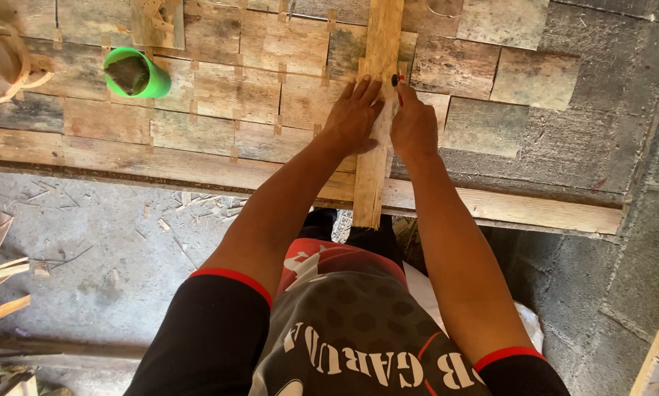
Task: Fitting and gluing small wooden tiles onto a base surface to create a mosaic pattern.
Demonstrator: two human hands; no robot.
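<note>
Head view: your left hand (354, 116) lies flat with fingers spread on the narrow wooden slat (377, 110), pinning it, while your right hand (412, 123) is closed around a red-and-black marker (398, 82) with its tip at the slat's right edge. The hands sit just beside each other. The slat's long axis runs straight away from you across the woven panel (234, 95), with a green cup (135, 72) well off to the left.
</note>
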